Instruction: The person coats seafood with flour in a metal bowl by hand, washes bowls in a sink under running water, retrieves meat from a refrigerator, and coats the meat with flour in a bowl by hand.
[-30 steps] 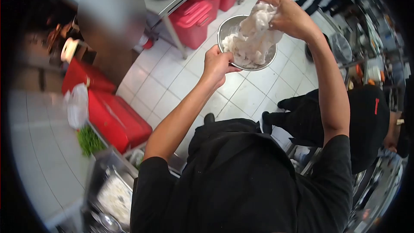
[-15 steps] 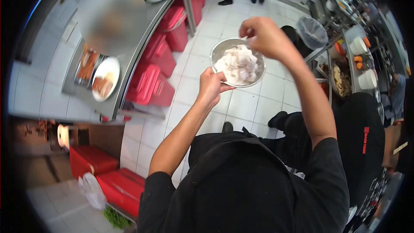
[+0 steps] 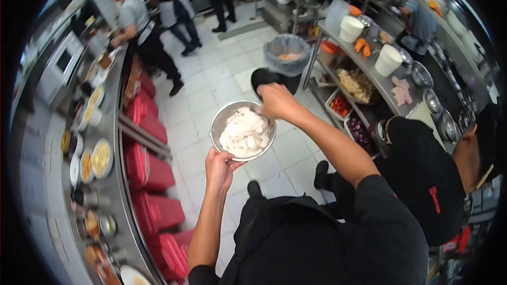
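Note:
A round metal bowl (image 3: pixel 215 126) is held up in front of me over the tiled floor. Pale, wet, coated pieces (image 3: pixel 244 132) are heaped inside it. My left hand (image 3: pixel 219 167) grips the near left rim, thumb over the edge and fingers underneath. At the far right rim is my right hand (image 3: pixel 277 100), its fingers curled down by the bowl; whether they hold anything is hidden by blur and angle.
A long counter (image 3: pixel 113 179) with plates runs along the left, above red bins (image 3: pixel 150 169). A lined trash bin (image 3: pixel 287 55) stands ahead. At right are a shelf (image 3: pixel 364 63) with white tubs and a co-worker (image 3: pixel 422 179) close by. Several people stand farther off.
The view has swung toward the right-hand shelf. My right hand has let go of the pale clump it lifted, which lies in the bowl. My left hand has kept its grip on the bowl.

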A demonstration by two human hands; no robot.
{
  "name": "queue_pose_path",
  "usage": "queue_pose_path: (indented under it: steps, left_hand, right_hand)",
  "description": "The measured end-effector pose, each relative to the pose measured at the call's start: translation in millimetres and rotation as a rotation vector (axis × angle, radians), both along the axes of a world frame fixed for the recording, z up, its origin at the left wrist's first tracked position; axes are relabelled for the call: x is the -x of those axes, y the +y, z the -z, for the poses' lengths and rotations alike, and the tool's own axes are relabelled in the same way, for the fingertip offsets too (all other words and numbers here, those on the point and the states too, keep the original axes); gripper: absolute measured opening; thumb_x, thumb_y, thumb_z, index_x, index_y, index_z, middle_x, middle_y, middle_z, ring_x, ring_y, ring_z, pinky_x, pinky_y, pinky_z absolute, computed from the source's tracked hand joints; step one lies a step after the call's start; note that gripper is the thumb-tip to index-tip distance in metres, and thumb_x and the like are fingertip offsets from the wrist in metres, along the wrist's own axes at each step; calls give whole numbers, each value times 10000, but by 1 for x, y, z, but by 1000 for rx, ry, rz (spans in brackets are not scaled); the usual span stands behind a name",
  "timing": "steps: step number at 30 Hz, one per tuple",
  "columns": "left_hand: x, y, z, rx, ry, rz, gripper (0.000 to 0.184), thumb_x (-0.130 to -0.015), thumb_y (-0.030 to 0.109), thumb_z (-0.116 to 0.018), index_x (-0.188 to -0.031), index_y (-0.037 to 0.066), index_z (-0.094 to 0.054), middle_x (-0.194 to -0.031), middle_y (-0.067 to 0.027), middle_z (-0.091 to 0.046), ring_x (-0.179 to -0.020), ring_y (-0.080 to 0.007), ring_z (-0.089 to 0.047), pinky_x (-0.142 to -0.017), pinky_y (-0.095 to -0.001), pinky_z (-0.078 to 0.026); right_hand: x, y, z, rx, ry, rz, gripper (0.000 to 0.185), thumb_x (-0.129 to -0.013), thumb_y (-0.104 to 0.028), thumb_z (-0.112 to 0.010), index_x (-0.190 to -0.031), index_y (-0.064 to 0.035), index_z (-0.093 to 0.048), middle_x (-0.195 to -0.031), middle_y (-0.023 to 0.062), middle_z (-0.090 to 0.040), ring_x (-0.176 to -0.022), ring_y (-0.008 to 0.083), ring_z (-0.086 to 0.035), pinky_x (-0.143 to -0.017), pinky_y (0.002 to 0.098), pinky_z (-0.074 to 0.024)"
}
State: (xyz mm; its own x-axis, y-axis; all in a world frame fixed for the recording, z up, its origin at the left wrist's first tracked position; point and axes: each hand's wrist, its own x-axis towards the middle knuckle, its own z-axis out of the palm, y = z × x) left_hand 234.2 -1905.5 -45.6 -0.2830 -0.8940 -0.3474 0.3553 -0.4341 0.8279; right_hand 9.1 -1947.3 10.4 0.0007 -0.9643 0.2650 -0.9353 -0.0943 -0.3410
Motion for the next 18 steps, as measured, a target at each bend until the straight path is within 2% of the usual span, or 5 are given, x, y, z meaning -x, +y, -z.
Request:
queue_pose_path:
  steps: [3, 8, 10, 12, 18]
  left_hand:
    - [46, -59, -25, 6, 36, 183, 374, -699, -68, -407, -1071, -52, -443, -980, -193, -597, -779, -280, -647, -645, -343, -582]
    - [168, -126, -95, 91, 176, 448, 265, -815, -4, -480, -1072, -29, -423, -1027, -191, -568, -796, -275, -644, -671, -341, -563]
    - [218, -155, -118, 159, 265, 663, 263, -882, 102, -528, -1097, -3, -417, -1040, -173, -562, -802, -268, -644, -692, -328, -556]
    - [267, -180, -126, 290, 346, 697, 299, -900, 163, -545, -1119, 11, -410, -1042, -154, -562, -799, -260, -646, -685, -316, -553]
    - [308, -282, -9, 256, -174, 394, 156, -882, 154, -573, -911, 1, -556, -852, -59, -570, -725, -214, -633, -676, -305, -550]
  right_hand:
    - [71, -20, 2, -220, -193, 52, 227, -631, -119, -606, -814, 8, -649, -840, 226, -624, -809, 370, -605, -727, 409, -485]
    - [179, -12, -68, -75, -440, 344, 232, -657, -78, -610, -855, 41, -617, -746, 121, -630, -674, 149, -571, -625, 310, -465]
    - [243, -9, -89, 6, -565, 498, 237, -638, -59, -595, -849, 46, -622, -733, 49, -609, -671, 121, -559, -607, 280, -457]
    - [312, -4, -108, 118, -676, 596, 304, -661, -88, -601, -931, 51, -618, -760, 92, -615, -678, 171, -561, -565, 311, -459]
    - [573, 17, -121, 198, -910, 818, 56, -694, -30, -549, -730, -38, -507, -655, 45, -498, -486, 131, -468, -381, 265, -357]
